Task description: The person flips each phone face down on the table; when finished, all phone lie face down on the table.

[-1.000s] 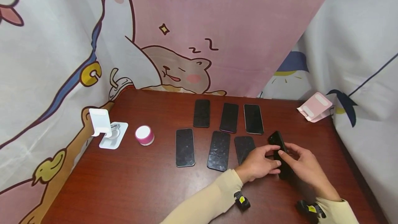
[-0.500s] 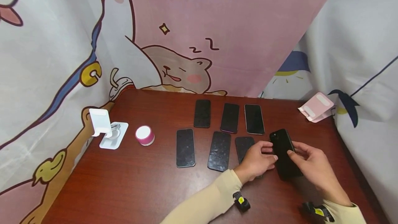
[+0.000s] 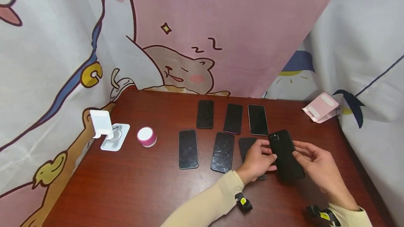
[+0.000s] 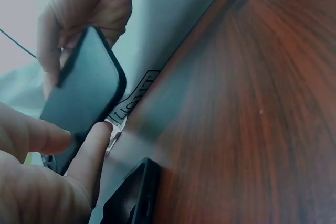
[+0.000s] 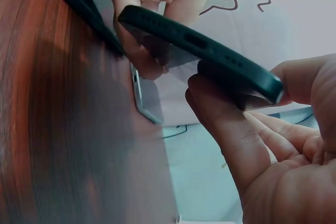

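Both hands hold a black smartphone above the table, its back with the camera lenses turned up toward the head view. My left hand pinches the phone's left edge between thumb and fingers. On the opposite edge, my right hand grips with the thumb on the back and fingers beneath. The right wrist view shows the phone's bottom end with its charging port. Partly hidden under the left hand lies another dark phone on the table.
Several more phones lie face up on the brown table, among them a near one and a far one. A pink round jar-like object and a white stand are at left. A pink stand sits at back right.
The held phone has turned from nearly edge-on to showing its whole back. It then shifted slightly left, and the left hand regained its edge. The phones on the table stayed put.
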{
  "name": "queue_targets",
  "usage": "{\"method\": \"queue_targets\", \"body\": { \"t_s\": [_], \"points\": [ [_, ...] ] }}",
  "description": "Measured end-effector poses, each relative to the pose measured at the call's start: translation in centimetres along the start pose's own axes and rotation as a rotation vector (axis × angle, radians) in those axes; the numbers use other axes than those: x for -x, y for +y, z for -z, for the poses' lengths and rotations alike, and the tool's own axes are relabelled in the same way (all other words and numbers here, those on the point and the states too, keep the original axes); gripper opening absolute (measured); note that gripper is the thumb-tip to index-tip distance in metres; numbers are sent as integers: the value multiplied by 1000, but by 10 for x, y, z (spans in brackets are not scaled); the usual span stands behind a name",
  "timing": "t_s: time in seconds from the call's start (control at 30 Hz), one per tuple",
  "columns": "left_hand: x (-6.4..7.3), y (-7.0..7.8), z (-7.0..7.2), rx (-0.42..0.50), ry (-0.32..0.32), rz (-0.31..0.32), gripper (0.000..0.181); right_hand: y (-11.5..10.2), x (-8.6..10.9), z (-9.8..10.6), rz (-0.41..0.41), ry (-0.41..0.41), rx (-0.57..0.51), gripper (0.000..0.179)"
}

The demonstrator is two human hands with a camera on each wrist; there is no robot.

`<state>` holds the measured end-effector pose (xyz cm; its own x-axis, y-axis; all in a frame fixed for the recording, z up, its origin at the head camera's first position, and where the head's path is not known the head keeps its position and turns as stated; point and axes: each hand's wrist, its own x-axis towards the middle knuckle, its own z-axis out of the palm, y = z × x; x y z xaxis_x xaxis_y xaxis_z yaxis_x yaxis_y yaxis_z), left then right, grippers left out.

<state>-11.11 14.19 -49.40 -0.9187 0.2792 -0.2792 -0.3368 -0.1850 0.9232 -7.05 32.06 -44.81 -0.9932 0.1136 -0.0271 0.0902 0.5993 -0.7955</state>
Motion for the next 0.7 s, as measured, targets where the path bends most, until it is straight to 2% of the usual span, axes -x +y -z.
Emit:
{"method": "queue_targets", "body": {
  "t_s": [0.13, 0.23, 0.33, 0.5, 0.57, 0.7],
  "points": [
    [2, 3, 1, -75, -11, -1, 49, 10, -4, 1, -9, -3, 17, 48],
    [4, 5, 2, -163, -45, 4, 56, 21, -6, 0, -32, -5, 45, 48],
    [6, 6, 4, -305, -88, -17, 60, 32, -8, -3, -65, -11, 83, 47],
    [9, 10, 9, -550, -135, -87, 64, 44, -10, -9, -103, -26, 109, 47],
    [10, 13, 9, -611, -148, -102, 65, 45, -11, -11, -100, -19, 136, 47],
    [11, 16, 9, -715, -158, -115, 67, 43, -13, -11, -26, 32, 254, 42]
  ]
}}
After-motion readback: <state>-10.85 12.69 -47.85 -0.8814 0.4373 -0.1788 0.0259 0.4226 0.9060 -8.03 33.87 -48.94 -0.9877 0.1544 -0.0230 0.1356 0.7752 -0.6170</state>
